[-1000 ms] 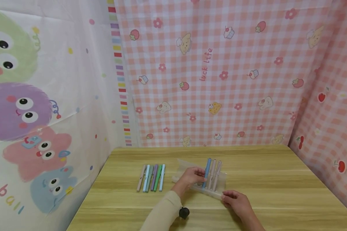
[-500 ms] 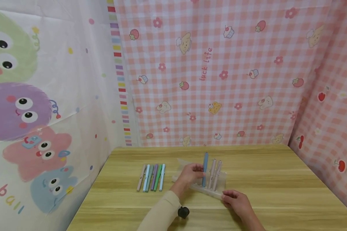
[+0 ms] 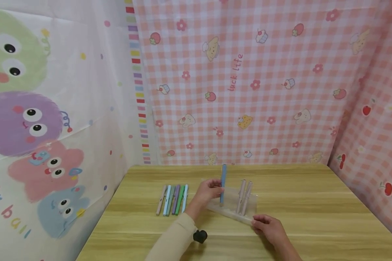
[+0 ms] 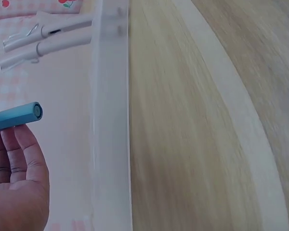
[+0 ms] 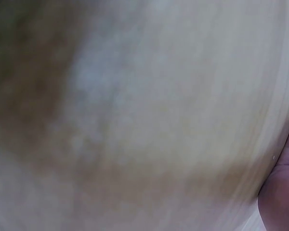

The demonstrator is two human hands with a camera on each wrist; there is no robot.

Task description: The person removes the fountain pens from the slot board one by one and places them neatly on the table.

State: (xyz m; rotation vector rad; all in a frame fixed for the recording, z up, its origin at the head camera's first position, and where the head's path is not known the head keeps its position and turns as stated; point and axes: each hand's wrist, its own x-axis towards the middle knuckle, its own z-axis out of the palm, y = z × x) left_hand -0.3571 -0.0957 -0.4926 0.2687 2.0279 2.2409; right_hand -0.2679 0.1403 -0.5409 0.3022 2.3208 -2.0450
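My left hand [image 3: 208, 192] pinches a blue pen [image 3: 223, 185], which stands nearly upright over the left part of a translucent plastic pen holder [image 3: 232, 214]. In the left wrist view, the blue pen's [image 4: 17, 116] end hangs free, apart from the holder's long edge strip [image 4: 111, 110]. Two pale pinkish pens [image 3: 243, 197] rest side by side in the holder's right part, clips showing. My right hand [image 3: 270, 228] grips the holder's right front corner. Only a bit of the right hand [image 5: 282, 192] enters the blurred right wrist view.
To the left on the wooden table [image 3: 134, 235], several pens [image 3: 172, 200] in pink, light blue, grey-green, purple and green lie in a row. A checked pink cloth [image 3: 248, 72] hangs behind the table. A black wrist device [image 3: 200, 236] sits by the left sleeve.
My left hand has drawn the blue pen up and left, away from the two pinkish pens. The right hand keeps its grip on the holder's corner. The head view has shifted slightly.
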